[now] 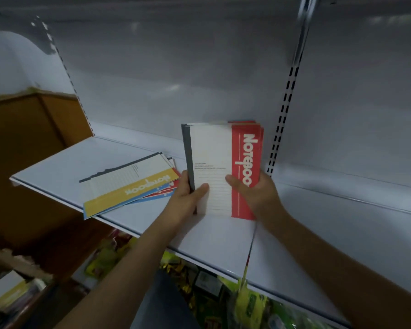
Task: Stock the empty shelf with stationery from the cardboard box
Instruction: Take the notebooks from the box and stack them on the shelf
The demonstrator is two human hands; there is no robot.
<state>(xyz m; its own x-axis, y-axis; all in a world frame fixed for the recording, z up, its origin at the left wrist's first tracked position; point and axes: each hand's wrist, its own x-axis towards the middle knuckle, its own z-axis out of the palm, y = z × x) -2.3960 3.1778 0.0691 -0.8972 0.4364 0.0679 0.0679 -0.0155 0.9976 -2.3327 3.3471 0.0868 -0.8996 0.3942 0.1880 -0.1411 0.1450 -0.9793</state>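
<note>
At the far left of the frame a brown cardboard box [31, 143] is standing beside the end of the white shelf [57, 167], its near edge reaching down into the lower left corner. Just right of it, in the left-centre of the frame, a fanned pile of notebooks [128, 184] is lying flat on the shelf, a yellow-banded one on top with blue and red covers showing beneath it, and one corner is hanging slightly over the shelf's front edge. In the middle of the frame the left hand [186, 198] is gripping the grey spine side of an upright stack of red notebooks [223, 167], thumb lying across the lined white cover and fingers curling behind. The stack is standing on the shelf just right of the flat pile, its top sitting against the white back panel [176, 67]. Right of centre, the right hand [256, 193] is clamping the stack's red-banded edge, thumb pressing on the front. Further right a slotted upright [282, 119] is running up the back panel. Along the bottom of the frame, under the shelf, yellow-green packaged goods [247, 302] are showing, too blurred to tell apart.
</note>
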